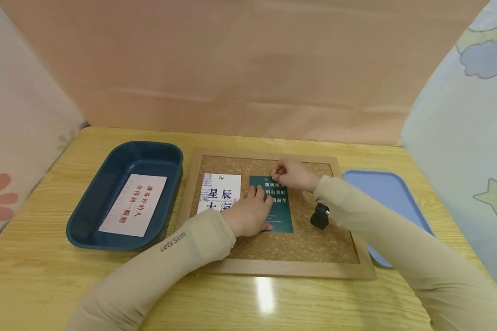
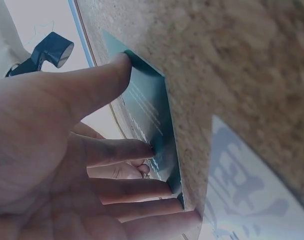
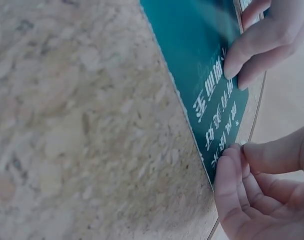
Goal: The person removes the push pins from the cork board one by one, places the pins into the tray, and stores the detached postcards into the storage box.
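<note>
A green card [image 1: 282, 216] with white characters lies on the cork board [image 1: 314, 248]. My left hand [image 1: 250, 212] rests on it with fingers spread, the thumb near its lower edge and the fingertips along its left side. At the card's top edge, my right hand [image 1: 291, 174] pinches a small pushpin [image 3: 242, 145] between thumb and forefinger, its tip at the card; the pin is mostly hidden by the fingers. To the left, a white card [image 1: 219, 188] with dark characters is held by a silver pushpin [image 1: 221, 177] near its top; my left forearm covers its lower part.
A dark blue bin [image 1: 76, 225] at the left holds another white card [image 1: 134, 204] with red characters. A light blue tray [image 1: 387, 184] lies at the right, partly under my right forearm. A black wrist camera [image 1: 320, 217] hangs below my right sleeve, over the board.
</note>
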Tool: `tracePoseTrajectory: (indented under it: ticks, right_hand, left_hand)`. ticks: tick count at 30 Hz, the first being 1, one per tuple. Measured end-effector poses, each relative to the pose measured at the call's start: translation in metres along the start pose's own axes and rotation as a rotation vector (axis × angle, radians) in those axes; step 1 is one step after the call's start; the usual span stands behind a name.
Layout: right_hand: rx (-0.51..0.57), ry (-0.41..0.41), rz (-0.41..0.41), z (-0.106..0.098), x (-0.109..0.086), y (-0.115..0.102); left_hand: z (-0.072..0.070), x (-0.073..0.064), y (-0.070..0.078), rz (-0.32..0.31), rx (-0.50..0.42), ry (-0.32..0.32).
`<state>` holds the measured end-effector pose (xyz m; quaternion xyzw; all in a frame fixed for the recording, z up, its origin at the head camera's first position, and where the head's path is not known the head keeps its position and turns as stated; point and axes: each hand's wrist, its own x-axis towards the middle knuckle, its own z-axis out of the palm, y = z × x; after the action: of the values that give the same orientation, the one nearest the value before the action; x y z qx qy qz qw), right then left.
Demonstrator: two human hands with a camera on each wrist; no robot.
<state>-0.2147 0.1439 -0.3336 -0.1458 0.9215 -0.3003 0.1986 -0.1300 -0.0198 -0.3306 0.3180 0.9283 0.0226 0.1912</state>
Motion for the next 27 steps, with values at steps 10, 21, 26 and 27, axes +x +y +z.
tracePoseTrajectory:
  ticks: [10,21,26,27]
  right_hand:
    - [-0.01,0.031,0.001,-0.002,0.001,0.009]
    - [-0.029,0.07,0.047,-0.01,-0.01,0.02]
    - [-0.031,0.09,0.035,-0.015,-0.012,0.026]
    - [-0.032,0.093,0.039,-0.016,-0.013,0.028]
  left_hand:
    - [0.0,0.001,0.001,-0.005,-0.007,0.003]
    - [0.001,-0.004,0.0,-0.013,0.007,-0.003]
    - [0.0,-0.004,0.001,-0.015,0.016,0.015]
    - [0.0,-0.003,0.001,-0.014,0.015,0.017]
